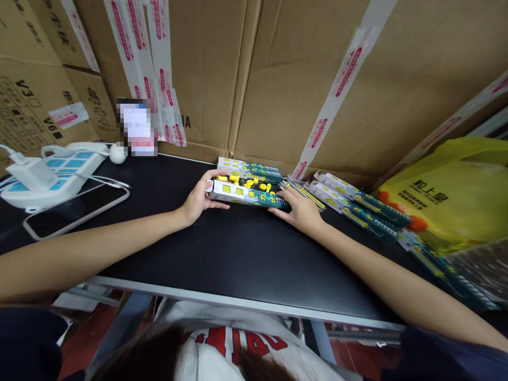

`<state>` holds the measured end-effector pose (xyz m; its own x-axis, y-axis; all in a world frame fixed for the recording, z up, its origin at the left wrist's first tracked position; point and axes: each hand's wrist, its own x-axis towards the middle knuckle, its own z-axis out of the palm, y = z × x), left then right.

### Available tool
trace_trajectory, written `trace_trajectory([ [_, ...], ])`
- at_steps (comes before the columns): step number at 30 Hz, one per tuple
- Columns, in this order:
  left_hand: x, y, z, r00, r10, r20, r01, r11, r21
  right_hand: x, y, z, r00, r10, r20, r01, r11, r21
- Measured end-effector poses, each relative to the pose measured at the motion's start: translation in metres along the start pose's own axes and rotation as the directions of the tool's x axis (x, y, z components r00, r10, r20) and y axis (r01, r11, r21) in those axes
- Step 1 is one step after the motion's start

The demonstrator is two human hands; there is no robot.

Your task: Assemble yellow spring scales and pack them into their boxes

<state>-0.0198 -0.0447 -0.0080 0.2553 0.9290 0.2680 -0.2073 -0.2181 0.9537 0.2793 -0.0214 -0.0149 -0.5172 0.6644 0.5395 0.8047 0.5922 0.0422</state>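
A long narrow box (248, 193), white at the left and dark teal at the right with yellow lettering, lies between my hands above the black table. My left hand (196, 200) grips its left end, thumb at the top and fingers underneath. At the box's right end rests my right hand (299, 209), its fingers around the edge. Small yellow parts (250, 183) show just behind the box's front face; whether they lie in it or behind it I cannot tell. Thin metal and yellow rods (305, 193) lie beyond my right hand. Similar boxes (254, 168) sit behind.
More printed boxes (353, 209) spread along the right of the black table (238, 259), beside a yellow plastic bag (456, 196). At left are a power strip (75, 166), a phone (77, 210) and a white ball (118, 153). Taped cardboard (206, 69) walls the back.
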Motion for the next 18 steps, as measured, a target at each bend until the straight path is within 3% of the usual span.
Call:
trace_trajectory([
  [6, -0.0009, 0.0030, 0.0025, 1.000, 0.002, -0.027, 0.000, 0.998, 0.062, -0.0004, -0.0005, -0.0002, 1.000, 0.005, -0.002, -0.005, 1.000, 0.010],
  [12, -0.0028, 0.0012, 0.0036, 0.999, 0.035, -0.034, -0.023, 0.959, 0.283, -0.0005, -0.0008, 0.0000, 1.000, 0.002, -0.001, -0.002, 1.000, -0.011],
  [15, -0.0038, -0.0004, 0.0017, 0.992, 0.123, -0.014, -0.104, 0.890, 0.445, -0.0013, -0.0018, 0.0001, 1.000, 0.008, -0.016, -0.008, 0.999, -0.048],
  [18, -0.0057, 0.0014, -0.0008, 0.955, 0.287, 0.073, -0.269, 0.736, 0.621, -0.0025, -0.0033, -0.0005, 0.999, 0.005, -0.048, -0.009, 0.998, -0.069],
])
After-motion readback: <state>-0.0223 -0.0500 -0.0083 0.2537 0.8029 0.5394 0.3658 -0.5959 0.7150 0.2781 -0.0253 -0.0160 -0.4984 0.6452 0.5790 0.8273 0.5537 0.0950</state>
